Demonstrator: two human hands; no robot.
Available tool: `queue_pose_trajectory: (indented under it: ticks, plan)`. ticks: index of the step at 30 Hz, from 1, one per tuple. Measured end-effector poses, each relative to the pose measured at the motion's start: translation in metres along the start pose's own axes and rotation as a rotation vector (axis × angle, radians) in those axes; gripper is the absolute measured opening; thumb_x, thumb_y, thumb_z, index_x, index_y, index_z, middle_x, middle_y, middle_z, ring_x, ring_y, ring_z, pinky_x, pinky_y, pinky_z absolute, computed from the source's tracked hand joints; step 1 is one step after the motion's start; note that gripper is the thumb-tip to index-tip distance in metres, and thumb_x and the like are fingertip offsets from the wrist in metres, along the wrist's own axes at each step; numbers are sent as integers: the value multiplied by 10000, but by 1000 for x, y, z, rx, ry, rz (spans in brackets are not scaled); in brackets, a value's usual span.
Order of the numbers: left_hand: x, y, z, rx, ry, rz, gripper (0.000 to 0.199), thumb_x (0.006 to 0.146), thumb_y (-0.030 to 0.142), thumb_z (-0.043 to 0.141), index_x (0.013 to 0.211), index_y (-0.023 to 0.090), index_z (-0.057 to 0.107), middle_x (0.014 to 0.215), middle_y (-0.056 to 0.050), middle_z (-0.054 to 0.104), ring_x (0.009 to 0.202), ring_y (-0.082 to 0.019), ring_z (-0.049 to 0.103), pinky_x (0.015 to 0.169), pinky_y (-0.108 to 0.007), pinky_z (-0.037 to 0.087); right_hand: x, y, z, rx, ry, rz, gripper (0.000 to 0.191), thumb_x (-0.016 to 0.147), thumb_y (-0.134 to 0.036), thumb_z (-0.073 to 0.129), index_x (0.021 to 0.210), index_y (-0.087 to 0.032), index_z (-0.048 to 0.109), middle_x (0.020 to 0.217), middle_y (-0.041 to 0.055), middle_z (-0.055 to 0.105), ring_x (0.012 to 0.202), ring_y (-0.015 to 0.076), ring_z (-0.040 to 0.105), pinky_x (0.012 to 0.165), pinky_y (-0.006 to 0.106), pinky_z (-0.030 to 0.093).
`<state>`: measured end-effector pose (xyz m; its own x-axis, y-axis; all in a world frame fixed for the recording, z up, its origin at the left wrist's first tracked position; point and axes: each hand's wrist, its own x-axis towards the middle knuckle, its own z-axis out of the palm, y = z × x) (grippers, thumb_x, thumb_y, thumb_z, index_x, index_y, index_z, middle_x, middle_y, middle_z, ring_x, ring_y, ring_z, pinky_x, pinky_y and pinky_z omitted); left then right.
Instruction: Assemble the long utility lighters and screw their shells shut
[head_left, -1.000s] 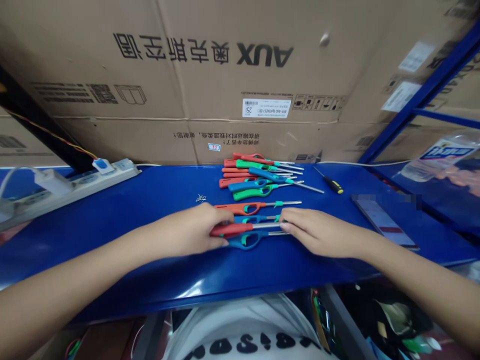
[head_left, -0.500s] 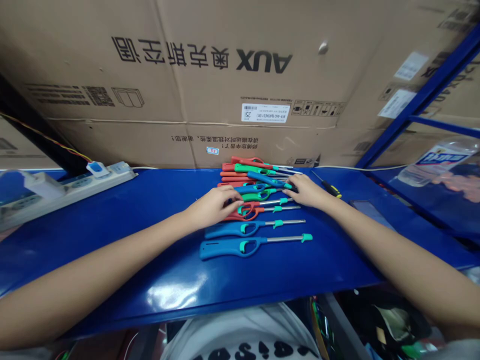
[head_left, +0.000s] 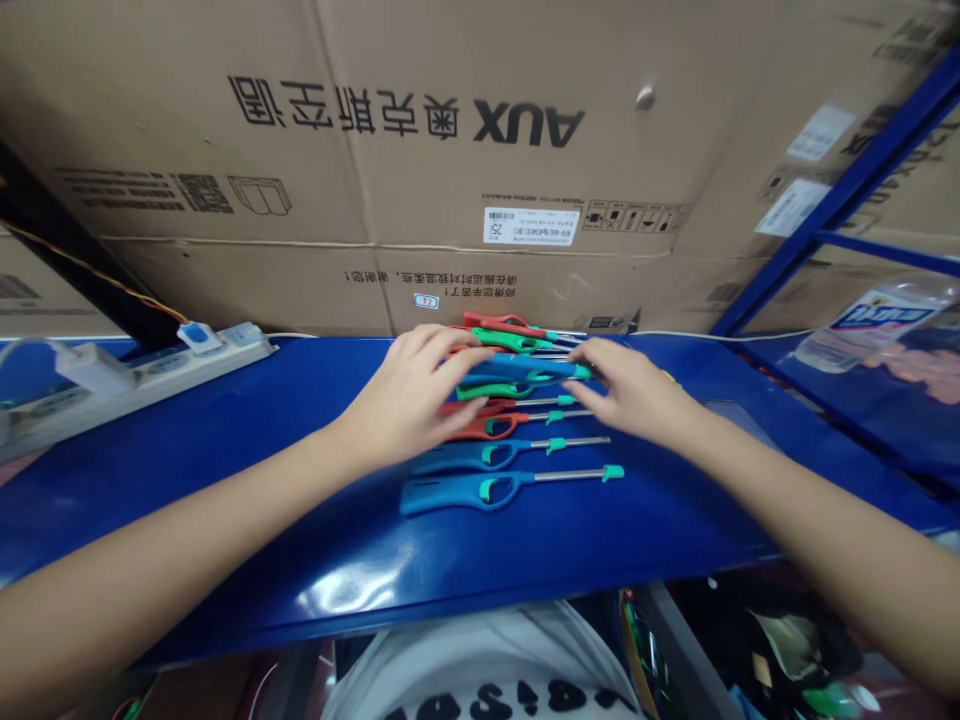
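Observation:
A blue gas lighter (head_left: pixel 517 368) lies crosswise above the others, its turquoise tip pinched by my right hand (head_left: pixel 626 385). My left hand (head_left: pixel 412 390) is around the handle end of that lighter, fingers and thumb apart; whether it touches the handle I cannot tell. Below lie red lighters (head_left: pixel 491 428) with turquoise triggers, partly covered by my left hand. Nearer me, two blue lighters (head_left: pixel 454 494) rest side by side, metal rods to the right. A green lighter (head_left: pixel 502 340) and another red lighter (head_left: pixel 495 320) lie at the back of the row.
A large cardboard box (head_left: pixel 420 190) stands behind the blue table (head_left: pixel 322 530). On the left is a white power strip (head_left: pixel 217 350) with plugs. To the right are a dark flat object (head_left: pixel 739 420), a blue metal post (head_left: pixel 840 200) and a clear plastic bottle (head_left: pixel 840 340).
My left hand has moved up and spread over the pile's left end. The blue lighter has turned from slanted to nearly level. My right hand has shifted slightly and keeps its tip.

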<state>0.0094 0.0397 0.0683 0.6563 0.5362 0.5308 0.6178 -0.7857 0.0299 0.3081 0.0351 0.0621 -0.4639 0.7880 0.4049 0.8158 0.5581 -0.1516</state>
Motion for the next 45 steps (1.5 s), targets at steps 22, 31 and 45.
queue_pose_trajectory:
  ticks: [22,31,45]
  plan:
    - [-33,39,-50,-453,-843,-296,356,993,500,447,903,227,657,648,12,648,560,-163,631,557,-245,432,-55,-40,-33,93,-374,-235,251,1027,-303,470,1039,-159,676,986,82,658,873,176,606,774,311,470]
    - [5,6,15,-208,-525,-217,328,950,482,559,991,189,701,808,-32,693,649,-163,603,569,-250,375,38,40,43,97,-134,-14,196,949,-227,557,1102,-168,664,1188,147,674,1152,273,599,1010,442,451]
    - [17,-8,26,39,-91,-4,523,947,458,592,1355,139,521,1363,-178,567,1274,-344,505,1030,-464,419,38,14,24,-22,-78,-28,177,951,-206,500,1122,-165,523,1160,138,582,946,241,592,787,345,463]
